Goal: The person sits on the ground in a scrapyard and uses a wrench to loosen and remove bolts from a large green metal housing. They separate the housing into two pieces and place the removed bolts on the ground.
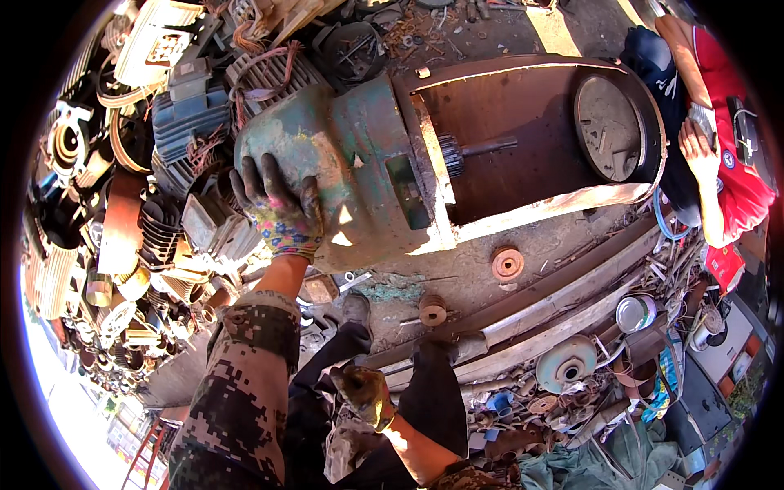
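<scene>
A large green, rusty machine housing (359,155) lies on its side on the ground. Its right part is a cut-open drum, where a toothed shaft (482,147) and a round end plate (608,129) show. My left hand (282,208), in a flower-patterned work glove, rests on the housing's left end with its fingers spread. By my legs, my right hand (365,395) is closed, in a stained yellowish glove. Whatever it may hold cannot be made out. Between housing and legs lie a rusty ring (507,264) and a small rusty spool-shaped part (432,310).
Scrap motors, among them a blue finned one (192,114), pile up at the left. Long metal beams (555,302) run along the near side. Beyond them lie a greenish disc (566,364), a can (635,314) and mixed scrap. A person in red (735,155) sits at the right.
</scene>
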{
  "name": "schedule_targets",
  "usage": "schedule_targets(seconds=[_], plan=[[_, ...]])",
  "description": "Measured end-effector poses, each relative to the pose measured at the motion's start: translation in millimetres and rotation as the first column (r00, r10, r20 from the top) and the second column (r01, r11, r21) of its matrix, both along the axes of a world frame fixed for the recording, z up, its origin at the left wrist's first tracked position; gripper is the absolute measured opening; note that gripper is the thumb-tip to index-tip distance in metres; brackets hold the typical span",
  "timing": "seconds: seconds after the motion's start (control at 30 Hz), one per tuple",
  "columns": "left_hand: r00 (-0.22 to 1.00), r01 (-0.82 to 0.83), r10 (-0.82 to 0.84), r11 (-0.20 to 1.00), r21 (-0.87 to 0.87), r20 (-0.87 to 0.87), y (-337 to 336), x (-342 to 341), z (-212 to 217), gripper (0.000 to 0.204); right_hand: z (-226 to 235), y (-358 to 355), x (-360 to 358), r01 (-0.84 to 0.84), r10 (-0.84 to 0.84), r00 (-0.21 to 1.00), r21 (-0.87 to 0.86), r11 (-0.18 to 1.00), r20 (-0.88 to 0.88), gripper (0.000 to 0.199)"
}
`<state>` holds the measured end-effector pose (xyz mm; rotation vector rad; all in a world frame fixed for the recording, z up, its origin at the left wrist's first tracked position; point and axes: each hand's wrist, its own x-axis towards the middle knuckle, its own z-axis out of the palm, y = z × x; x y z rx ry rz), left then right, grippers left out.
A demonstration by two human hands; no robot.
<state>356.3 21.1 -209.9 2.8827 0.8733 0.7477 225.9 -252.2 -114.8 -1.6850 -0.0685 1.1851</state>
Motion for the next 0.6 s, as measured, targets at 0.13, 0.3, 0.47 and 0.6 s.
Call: schedule_targets(seconds=[0.13, 0.3, 0.47, 0.6], plan=[[1.000, -0.001, 0.001, 1.000, 0.001, 0.006, 0.9, -1.4, 0.3, 0.074, 2.7, -1.8, 8.1, -0.120, 0.110, 0.983, -0.064, 0.991, -0.146, 0.050], [1.000, 0.000, 0.000, 1.000, 0.003, -0.004, 0.0, -0.6, 0.6, 0.073, -2.6, -1.8, -1.3, 0.027, -0.028, 0.994, -0.010, 1.000, -0.108, 0.037], [1.000, 0.022, -0.022, 1.000, 0.015, 0.005, 2.3, -0.7, 0.2, 0.073, -0.3, -0.9, 4.0, 0.036, -0.035, 0.998, 0.018, 0.999, -0.050, 0.037], [1.000, 0.025, -0.025, 0.999, 0.021, 0.018, 2.7, -1.1, -2.0, 0.073, -4.0, -1.4, 2.7, 0.074, -0.069, 0.992, 0.045, 0.996, -0.108, 0.035]])
